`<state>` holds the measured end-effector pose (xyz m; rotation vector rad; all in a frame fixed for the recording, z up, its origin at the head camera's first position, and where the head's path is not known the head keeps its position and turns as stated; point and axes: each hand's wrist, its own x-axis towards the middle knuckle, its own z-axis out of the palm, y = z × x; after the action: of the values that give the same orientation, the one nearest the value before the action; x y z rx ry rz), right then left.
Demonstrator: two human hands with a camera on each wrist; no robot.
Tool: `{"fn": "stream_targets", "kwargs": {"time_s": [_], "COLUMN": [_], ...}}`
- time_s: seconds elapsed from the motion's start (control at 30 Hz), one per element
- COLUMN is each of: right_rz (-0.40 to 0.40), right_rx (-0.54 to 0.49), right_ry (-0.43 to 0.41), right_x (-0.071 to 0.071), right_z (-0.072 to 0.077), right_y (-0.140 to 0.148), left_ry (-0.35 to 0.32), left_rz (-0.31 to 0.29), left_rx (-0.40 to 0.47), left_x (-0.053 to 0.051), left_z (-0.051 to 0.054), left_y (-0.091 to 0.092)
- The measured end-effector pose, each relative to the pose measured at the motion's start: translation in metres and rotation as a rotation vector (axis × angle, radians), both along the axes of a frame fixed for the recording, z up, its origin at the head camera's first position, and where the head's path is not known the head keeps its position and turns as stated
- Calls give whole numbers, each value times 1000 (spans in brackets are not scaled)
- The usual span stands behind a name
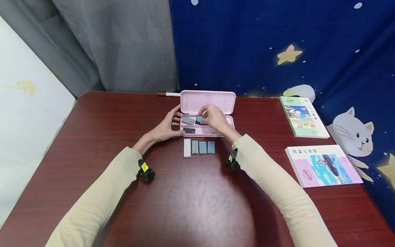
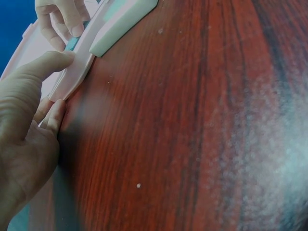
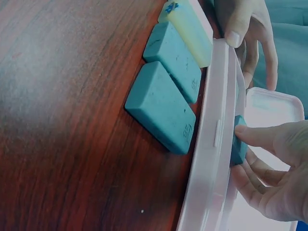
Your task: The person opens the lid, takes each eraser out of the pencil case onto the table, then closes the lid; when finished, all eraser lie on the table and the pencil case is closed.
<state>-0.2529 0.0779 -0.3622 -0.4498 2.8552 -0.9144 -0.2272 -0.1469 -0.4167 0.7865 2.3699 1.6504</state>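
An open pink pencil case [image 1: 207,134] lies on the table with its lid [image 1: 205,99] raised at the back. My right hand [image 1: 215,118] pinches a blue eraser [image 3: 237,147] between thumb and fingers inside the case. At the case's left end, my left hand [image 1: 166,126] rests with its thumb on the front corner and its fingers spread along the side. A grey eraser [image 1: 188,120] and a black eraser [image 1: 189,130] lie in the case near it. What lies under my right hand is partly hidden.
In front of the case stand in a row a long white block [image 1: 187,148], a blue-and-yellow eraser [image 1: 195,147] and two blue erasers, one [image 1: 211,147] at the right end. Two books, one green [image 1: 303,116] and one purple [image 1: 324,166], lie at the right. A marker [image 1: 168,94] sits behind.
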Motion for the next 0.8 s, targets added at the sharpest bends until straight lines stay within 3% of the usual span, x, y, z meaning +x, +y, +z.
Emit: {"fn": "stream_targets", "kwargs": {"time_s": [0.2,0.43,0.7,0.8], "right_rz": [-9,-14,-83,-70], "right_rx": [-28,-119,-269,-314], "right_ry": [-27,3,-64,-82], "right_x": [-4,-7,0,1], "right_z": [1,1,0,0], "right_y": [2,10,20,21], "left_ry": [6,11,-6,-10], "left_rz": [-6,0,-33,-27], "left_rx": [3,-5,34,17], "left_x": [-3,-2,13,14], "left_z": [-1,1,27,28], "left_y": [-1,0,5,4]}}
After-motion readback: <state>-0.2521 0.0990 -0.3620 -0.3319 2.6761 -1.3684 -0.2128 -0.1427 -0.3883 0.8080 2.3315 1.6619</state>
